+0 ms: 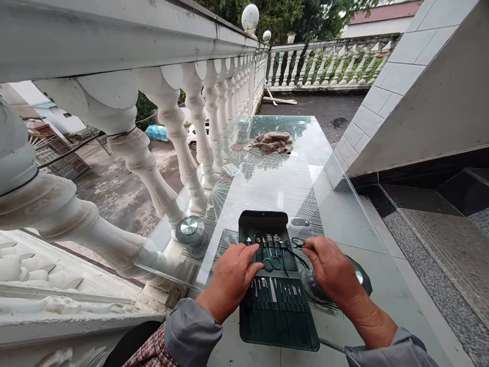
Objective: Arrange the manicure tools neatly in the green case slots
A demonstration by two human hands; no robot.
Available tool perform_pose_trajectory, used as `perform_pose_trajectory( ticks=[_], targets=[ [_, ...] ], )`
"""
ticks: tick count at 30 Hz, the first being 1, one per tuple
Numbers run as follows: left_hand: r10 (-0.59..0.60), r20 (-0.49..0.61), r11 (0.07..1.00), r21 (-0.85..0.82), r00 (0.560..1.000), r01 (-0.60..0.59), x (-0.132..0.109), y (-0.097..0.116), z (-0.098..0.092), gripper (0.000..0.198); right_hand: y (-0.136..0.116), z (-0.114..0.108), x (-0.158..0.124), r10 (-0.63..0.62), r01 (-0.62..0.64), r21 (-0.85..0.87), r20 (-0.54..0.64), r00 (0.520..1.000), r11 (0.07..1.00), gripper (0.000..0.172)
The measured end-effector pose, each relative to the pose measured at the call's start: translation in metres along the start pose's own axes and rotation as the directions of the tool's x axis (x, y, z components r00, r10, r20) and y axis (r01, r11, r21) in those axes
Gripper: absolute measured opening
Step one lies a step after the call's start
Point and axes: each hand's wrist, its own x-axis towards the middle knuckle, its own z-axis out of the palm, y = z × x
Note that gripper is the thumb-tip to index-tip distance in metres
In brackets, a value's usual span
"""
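A dark green manicure case [278, 329] lies unfolded on the glass tabletop. Small scissors [272, 261] and nail clippers [275, 239] sit in its upper flap, and several slim metal tools [273, 290] stand in a row in the lower half. My left hand [233, 278] is at the case's left side, thumb and forefinger closing on the edge of the upper flap. Just off the right edge, my right hand [332, 270] pinches a small dark tool with curved arms [298, 254]; its exact kind is unclear, and my fingers cover one end.
A crumpled brown cloth [272, 142] lies at the far end of the glass table [344, 214]. A small dark oval object [300, 223] is beyond the case. White balusters [168, 127] line the left side; stone steps [431, 219] rise at right.
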Motion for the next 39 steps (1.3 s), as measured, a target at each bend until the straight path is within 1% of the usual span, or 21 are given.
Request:
perform_pose_trajectory(
  ticks=[2, 3, 5, 6, 7, 8, 10, 11, 12, 14, 15, 16, 17, 19, 21, 23, 24, 28, 31, 34, 39],
  targets=[
    [0.059, -0.015, 0.996, -0.074, 0.998, -0.06, -0.001, 0.004, -0.002, 0.041, -0.023, 0.002, 0.001, -0.173, 0.166, 0.095, 0.065, 0.983, 0.981, 0.012],
    [0.096, -0.004, 0.99, -0.105, 0.995, -0.096, -0.002, 0.006, -0.003, 0.044, -0.033, 0.004, 0.0, -0.248, 0.237, 0.13, 0.071, 0.966, 0.963, 0.015],
    [0.166, 0.035, 0.974, -0.162, 0.985, -0.159, -0.003, 0.01, -0.005, 0.036, -0.049, 0.007, -0.002, -0.313, 0.299, 0.157, 0.079, 0.946, 0.941, 0.017],
    [0.18, 0.05, 0.965, -0.2, 0.982, -0.167, -0.003, 0.011, -0.006, 0.029, -0.054, 0.008, -0.003, -0.323, 0.31, 0.155, 0.065, 0.944, 0.938, 0.016],
    [0.167, 0.054, 0.958, -0.247, 0.985, -0.149, -0.003, 0.012, -0.007, 0.024, -0.057, 0.009, -0.004, -0.322, 0.312, 0.147, 0.046, 0.946, 0.939, 0.014],
    [0.121, 0.051, 0.947, -0.304, 0.991, -0.1, -0.003, 0.013, -0.008, 0.022, -0.058, 0.008, -0.005, -0.313, 0.309, 0.132, 0.014, 0.949, 0.942, 0.011],
    [-0.058, 0.06, 0.891, -0.446, 0.997, 0.079, -0.002, 0.012, -0.009, 0.019, -0.057, 0.005, -0.003, -0.277, 0.285, 0.086, -0.092, 0.956, 0.955, 0.012],
    [-0.167, 0.085, 0.834, -0.519, 0.982, 0.187, -0.001, 0.011, -0.01, 0.018, -0.056, 0.003, -0.002, -0.251, 0.263, 0.065, -0.15, 0.956, 0.963, 0.014],
    [-0.269, 0.123, 0.759, -0.584, 0.955, 0.289, 0.0, 0.011, -0.011, 0.018, -0.056, 0.002, -0.001, -0.23, 0.245, 0.055, -0.195, 0.953, 0.968, 0.016],
    [-0.405, 0.214, 0.589, -0.683, 0.889, 0.432, 0.001, 0.01, -0.012, 0.016, -0.058, 0.001, 0.0, -0.225, 0.247, 0.078, -0.214, 0.95, 0.966, 0.017],
    [-0.438, 0.249, 0.514, -0.719, 0.864, 0.468, 0.002, 0.009, -0.012, 0.015, -0.06, 0.002, 0.0, -0.248, 0.27, 0.102, -0.186, 0.951, 0.957, 0.017],
    [-0.45, 0.277, 0.454, -0.748, 0.849, 0.484, 0.003, 0.01, -0.012, 0.014, -0.062, 0.004, -0.001, -0.281, 0.3, 0.125, -0.146, 0.948, 0.946, 0.015],
    [-0.444, 0.299, 0.409, -0.771, 0.845, 0.488, 0.003, 0.01, -0.012, 0.013, -0.065, 0.006, -0.002, -0.311, 0.323, 0.14, -0.105, 0.945, 0.936, 0.014],
    [-0.41, 0.331, 0.355, -0.801, 0.85, 0.483, 0.004, 0.012, -0.011, 0.013, -0.07, 0.01, -0.005, -0.332, 0.335, 0.145, -0.043, 0.942, 0.931, 0.012],
    [-0.382, 0.35, 0.329, -0.813, 0.855, 0.48, 0.004, 0.014, -0.009, 0.013, -0.074, 0.013, -0.007, -0.318, 0.318, 0.146, -0.021, 0.948, 0.937, 0.012],
    [-0.364, 0.354, 0.331, -0.815, 0.862, 0.475, 0.003, 0.015, -0.008, 0.011, -0.076, 0.015, -0.008, -0.306, 0.305, 0.164, -0.014, 0.952, 0.938, 0.009],
    [-0.357, 0.349, 0.349, -0.81, 0.866, 0.471, 0.002, 0.014, -0.008, 0.01, -0.076, 0.015, -0.009, -0.311, 0.307, 0.177, -0.006, 0.95, 0.935, 0.008],
    [-0.352, 0.314, 0.468, -0.757, 0.882, 0.456, -0.002, 0.011, -0.007, 0.006, -0.076, 0.016, -0.009, -0.342, 0.328, 0.236, 0.018, 0.94, 0.915, 0.011],
    [-0.37, 0.316, 0.478, -0.742, 0.874, 0.47, -0.004, 0.007, -0.009, 0.004, -0.076, 0.017, -0.01, -0.302, 0.298, 0.224, -0.014, 0.953, 0.928, 0.016],
    [-0.384, 0.339, 0.491, -0.713, 0.859, 0.501, -0.007, 0.003, -0.012, 0.008, -0.076, 0.02, -0.01, -0.256, 0.255, 0.196, -0.021, 0.967, 0.947, 0.018],
    [-0.413, 0.314, 0.628, -0.582, 0.855, 0.517, -0.007, 0.0, -0.016, 0.007, -0.079, 0.027, -0.01, -0.29, 0.286, 0.207, -0.014, 0.957, 0.935, 0.018]
  ],
)
